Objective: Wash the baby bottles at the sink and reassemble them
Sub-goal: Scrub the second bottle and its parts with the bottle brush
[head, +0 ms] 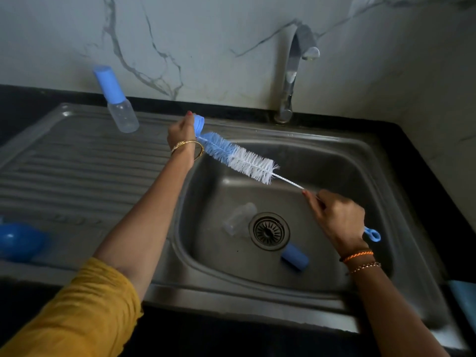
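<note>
My left hand [181, 131] grips a small blue bottle part [198, 124] above the sink's left rim. The tip of a blue and white bottle brush [238, 157] meets that part. My right hand [337, 217] holds the brush by its wire handle, and the blue loop end [373, 235] sticks out behind the hand. A clear bottle body [240, 219] lies on the sink floor beside the drain [269, 231]. A blue cap [295, 257] lies in the basin to the drain's lower right. An assembled bottle with a blue cap [116, 99] stands on the drainboard at the back.
The steel sink basin [334, 161] sits right of the ribbed drainboard [77, 171]. The tap [293, 73] rises at the back, no water running. A blue rounded object [20, 244] rests at the drainboard's left edge. A black counter [432, 176] surrounds the sink.
</note>
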`<action>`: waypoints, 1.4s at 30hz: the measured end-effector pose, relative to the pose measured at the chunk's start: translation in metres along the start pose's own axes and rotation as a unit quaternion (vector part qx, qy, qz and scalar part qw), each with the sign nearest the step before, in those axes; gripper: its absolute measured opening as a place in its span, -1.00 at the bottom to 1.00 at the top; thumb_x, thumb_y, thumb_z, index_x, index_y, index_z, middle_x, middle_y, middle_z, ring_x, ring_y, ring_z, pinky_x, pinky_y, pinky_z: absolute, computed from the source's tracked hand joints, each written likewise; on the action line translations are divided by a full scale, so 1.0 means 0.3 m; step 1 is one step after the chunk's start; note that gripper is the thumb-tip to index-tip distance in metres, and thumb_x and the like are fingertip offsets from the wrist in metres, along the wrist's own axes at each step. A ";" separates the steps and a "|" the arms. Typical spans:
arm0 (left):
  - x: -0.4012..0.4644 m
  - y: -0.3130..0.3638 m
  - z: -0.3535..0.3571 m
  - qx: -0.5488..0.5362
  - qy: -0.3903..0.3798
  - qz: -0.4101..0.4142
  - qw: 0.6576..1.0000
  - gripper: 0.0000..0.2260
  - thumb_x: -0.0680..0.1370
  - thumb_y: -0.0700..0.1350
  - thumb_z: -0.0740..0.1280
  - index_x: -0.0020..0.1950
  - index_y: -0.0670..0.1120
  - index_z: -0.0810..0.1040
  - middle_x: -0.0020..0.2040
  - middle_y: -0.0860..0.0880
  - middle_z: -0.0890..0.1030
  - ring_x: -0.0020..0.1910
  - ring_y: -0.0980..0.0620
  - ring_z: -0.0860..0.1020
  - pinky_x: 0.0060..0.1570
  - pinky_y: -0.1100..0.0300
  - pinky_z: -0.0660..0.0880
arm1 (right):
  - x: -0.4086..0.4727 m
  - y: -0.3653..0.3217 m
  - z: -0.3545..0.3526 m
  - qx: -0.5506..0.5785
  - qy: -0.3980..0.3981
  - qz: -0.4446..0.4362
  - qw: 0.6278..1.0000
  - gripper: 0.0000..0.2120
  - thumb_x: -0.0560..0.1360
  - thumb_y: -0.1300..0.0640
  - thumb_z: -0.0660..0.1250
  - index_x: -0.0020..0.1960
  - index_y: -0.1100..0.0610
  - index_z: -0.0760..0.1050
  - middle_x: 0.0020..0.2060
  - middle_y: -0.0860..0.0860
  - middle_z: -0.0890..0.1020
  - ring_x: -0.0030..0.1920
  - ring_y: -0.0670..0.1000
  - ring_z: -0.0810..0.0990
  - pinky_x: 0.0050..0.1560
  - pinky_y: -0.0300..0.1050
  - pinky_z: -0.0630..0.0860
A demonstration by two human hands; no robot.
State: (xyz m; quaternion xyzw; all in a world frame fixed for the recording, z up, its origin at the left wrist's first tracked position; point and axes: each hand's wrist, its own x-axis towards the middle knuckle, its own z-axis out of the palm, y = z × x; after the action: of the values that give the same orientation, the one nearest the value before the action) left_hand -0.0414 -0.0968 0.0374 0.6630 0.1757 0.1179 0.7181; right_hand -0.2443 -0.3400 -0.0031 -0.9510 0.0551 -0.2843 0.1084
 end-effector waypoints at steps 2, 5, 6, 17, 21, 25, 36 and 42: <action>-0.001 -0.008 0.000 0.032 0.009 0.020 0.999 -0.72 0.56 -0.05 0.26 -0.11 -0.26 0.60 -0.18 -0.10 0.50 -0.16 0.02 0.46 -0.14 0.20 0.41 | 0.001 0.000 0.004 -0.002 0.019 0.002 1.000 -0.62 0.49 0.05 0.35 -0.42 0.21 0.42 -0.53 0.14 0.49 -0.54 0.18 0.48 -0.51 -0.14 0.33; -0.004 -0.018 0.015 0.022 -0.008 0.005 1.000 -0.69 0.57 -0.04 0.25 0.05 -0.29 0.57 -0.18 -0.12 0.52 -0.22 0.01 0.51 -0.07 0.14 0.51 | 0.014 0.006 0.000 0.002 0.039 0.003 0.999 -0.62 0.48 0.04 0.33 -0.43 0.21 0.41 -0.55 0.13 0.48 -0.56 0.18 0.47 -0.50 -0.17 0.28; -0.011 -0.015 0.024 -0.001 -0.016 -0.006 1.000 -0.74 0.57 -0.05 0.26 0.03 -0.25 0.56 -0.22 -0.09 0.53 -0.29 0.05 0.51 -0.14 0.18 0.54 | 0.019 0.008 0.000 -0.001 0.044 -0.004 0.999 -0.62 0.48 0.04 0.32 -0.43 0.21 0.42 -0.55 0.12 0.48 -0.56 0.18 0.47 -0.50 -0.17 0.28; -0.009 -0.012 0.062 -0.093 0.031 -0.083 0.992 -0.80 0.55 -0.16 0.27 -0.22 -0.21 0.58 -0.40 0.02 0.50 -0.56 0.17 0.48 -0.50 0.34 0.43 | 0.031 0.023 0.015 0.003 0.057 -0.034 0.998 -0.56 0.50 -0.05 0.19 -0.46 0.19 0.41 -0.57 0.11 0.48 -0.56 0.17 0.49 -0.48 -0.22 0.23; -0.028 -0.009 0.071 -0.106 -0.015 -0.059 0.992 -0.76 0.53 -0.16 0.31 -0.33 -0.15 0.56 -0.39 -0.03 0.56 -0.45 0.07 0.53 -0.37 0.29 0.50 | 0.027 0.015 0.019 0.016 0.049 -0.029 0.998 -0.60 0.50 0.00 0.30 -0.43 0.21 0.42 -0.55 0.12 0.49 -0.55 0.18 0.48 -0.53 -0.15 0.33; -0.037 -0.032 0.064 -0.091 -0.062 -0.027 0.994 -0.83 0.54 -0.22 0.28 -0.25 -0.09 0.52 -0.29 -0.04 0.52 -0.34 0.07 0.52 -0.35 0.29 0.49 | 0.031 0.006 0.011 0.031 0.038 -0.007 0.999 -0.68 0.52 0.04 0.29 -0.29 0.26 0.46 -0.52 0.15 0.50 -0.54 0.20 0.48 -0.51 -0.11 0.37; -0.060 -0.042 0.023 -0.232 -0.112 -0.093 0.962 -0.80 0.56 -0.24 0.12 -0.19 -0.09 0.48 -0.36 -0.03 0.50 -0.43 0.09 0.51 -0.37 0.24 0.50 | 0.062 0.029 0.026 0.458 -0.399 0.307 0.732 -0.77 0.55 0.01 0.20 -0.19 0.10 0.51 -0.60 -0.10 0.29 -0.67 -0.19 0.14 -0.63 -0.43 0.06; -0.035 -0.063 0.030 -0.152 -0.068 -0.094 0.982 -0.74 0.63 -0.08 0.15 -0.23 -0.12 0.42 -0.26 -0.07 0.49 -0.30 0.04 0.50 -0.21 0.16 0.49 | 0.014 -0.014 0.018 0.084 -0.120 0.097 0.984 -0.89 0.49 0.17 0.33 -0.08 0.19 0.60 -0.13 0.12 0.63 -0.17 0.17 0.60 -0.16 0.07 0.52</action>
State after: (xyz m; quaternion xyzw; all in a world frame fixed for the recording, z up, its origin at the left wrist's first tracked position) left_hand -0.0484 -0.1111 0.0201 0.5331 0.1674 0.0299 0.8288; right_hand -0.2376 -0.3358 -0.0043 -0.9559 0.1100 -0.1595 0.2206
